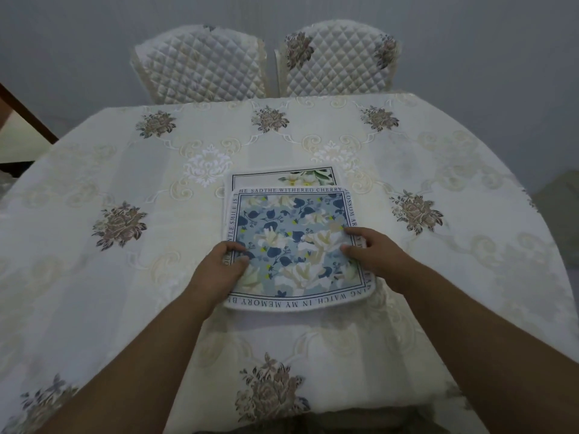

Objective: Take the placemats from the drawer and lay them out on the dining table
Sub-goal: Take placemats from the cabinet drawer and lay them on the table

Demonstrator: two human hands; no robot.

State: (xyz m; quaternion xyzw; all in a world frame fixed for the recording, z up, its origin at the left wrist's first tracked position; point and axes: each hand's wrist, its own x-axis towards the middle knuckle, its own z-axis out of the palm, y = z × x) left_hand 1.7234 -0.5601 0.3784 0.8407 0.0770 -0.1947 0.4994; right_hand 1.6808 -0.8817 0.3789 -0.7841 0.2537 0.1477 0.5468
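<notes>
Centre of the frame: a blue floral placemat (294,242) with a white lettered border, lying on top of a stack on the dining table (94,277). Beneath it, poking out along the upper edge, a second placemat (282,178) with a thin dark line border and pale flowers — more layers perhaps below, cannot tell how many.

Left hand (219,264) at the left edge of the top mat, thumb over the printed face, fingers curled at the rim, pinching it. Right hand (372,255) at the right edge, gripping likewise, thumb on top. Hands apart, one at each side of the mat, both forearms reaching in from the lower corners.

Cream embroidered tablecloth (438,308) with brownish rose motifs over the whole table. Upper middle of the frame, beyond the far edge — two quilted chair backs (200,67), side by side against a grey wall
</notes>
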